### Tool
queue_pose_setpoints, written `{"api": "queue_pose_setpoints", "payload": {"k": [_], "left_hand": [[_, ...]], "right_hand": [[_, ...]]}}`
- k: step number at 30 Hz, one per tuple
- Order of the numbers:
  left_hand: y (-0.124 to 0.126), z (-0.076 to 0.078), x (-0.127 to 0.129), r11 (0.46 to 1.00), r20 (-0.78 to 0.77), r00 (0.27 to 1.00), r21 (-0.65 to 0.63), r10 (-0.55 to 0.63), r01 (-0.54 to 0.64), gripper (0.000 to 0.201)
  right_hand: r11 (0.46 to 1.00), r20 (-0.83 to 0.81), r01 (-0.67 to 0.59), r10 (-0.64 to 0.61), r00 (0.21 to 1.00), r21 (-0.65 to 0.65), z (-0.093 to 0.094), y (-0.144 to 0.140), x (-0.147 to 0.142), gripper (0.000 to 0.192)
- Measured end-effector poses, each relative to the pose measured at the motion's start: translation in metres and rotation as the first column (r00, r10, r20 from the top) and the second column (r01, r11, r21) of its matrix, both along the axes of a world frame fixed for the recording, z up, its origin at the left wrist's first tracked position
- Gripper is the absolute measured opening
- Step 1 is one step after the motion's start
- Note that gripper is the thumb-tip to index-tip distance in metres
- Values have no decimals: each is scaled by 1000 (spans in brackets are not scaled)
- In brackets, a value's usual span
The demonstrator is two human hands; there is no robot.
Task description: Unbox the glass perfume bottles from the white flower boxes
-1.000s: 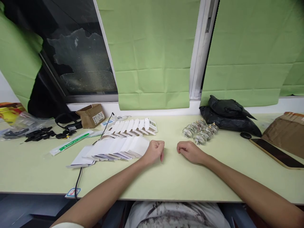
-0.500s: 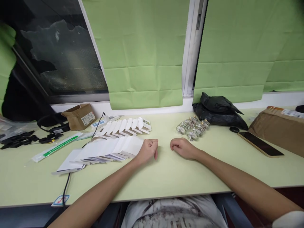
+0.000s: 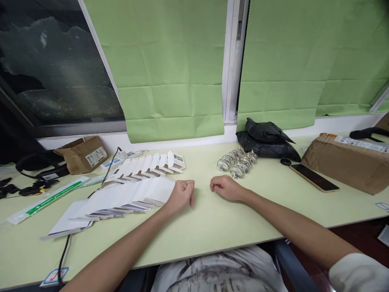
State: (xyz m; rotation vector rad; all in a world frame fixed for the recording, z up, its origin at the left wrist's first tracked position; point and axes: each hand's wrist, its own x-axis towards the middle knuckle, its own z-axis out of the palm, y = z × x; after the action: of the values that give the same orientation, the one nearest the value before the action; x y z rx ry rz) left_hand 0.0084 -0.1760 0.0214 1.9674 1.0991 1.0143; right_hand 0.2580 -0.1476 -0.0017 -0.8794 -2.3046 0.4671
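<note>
My left hand (image 3: 181,194) is closed in a fist on the pale green table, right beside a fanned row of white cartons (image 3: 121,198) that look flat. Behind that row stands a line of small white boxes (image 3: 148,166) with open flaps. Closed as well, my right hand (image 3: 226,187) rests a short way to the right, knuckles toward the left. Just beyond it sit several round, clear, shiny pieces (image 3: 237,171) with gold-coloured tips, grouped in two rows. No object shows in either fist.
Black plastic bags (image 3: 267,142) lie at the back, by a brown parcel (image 3: 343,162) and a phone (image 3: 314,177). On the left are an open cardboard box (image 3: 80,156), a green-and-white strip packet (image 3: 51,197), a black cable (image 3: 65,251) and dark clips (image 3: 36,187).
My view has turned slightly to the right, so the things on the table appear shifted left. Both fists stay closed in nearly the same place on the table.
</note>
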Motion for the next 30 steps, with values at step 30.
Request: {"api": "queue_pose_setpoints", "payload": {"k": [30], "left_hand": [[-2,0,0,1000,-9,1000,10,-15,15,55]], "right_hand": [[1000,-7,-1,1,1000,-7,1,-2,1,28]]}}
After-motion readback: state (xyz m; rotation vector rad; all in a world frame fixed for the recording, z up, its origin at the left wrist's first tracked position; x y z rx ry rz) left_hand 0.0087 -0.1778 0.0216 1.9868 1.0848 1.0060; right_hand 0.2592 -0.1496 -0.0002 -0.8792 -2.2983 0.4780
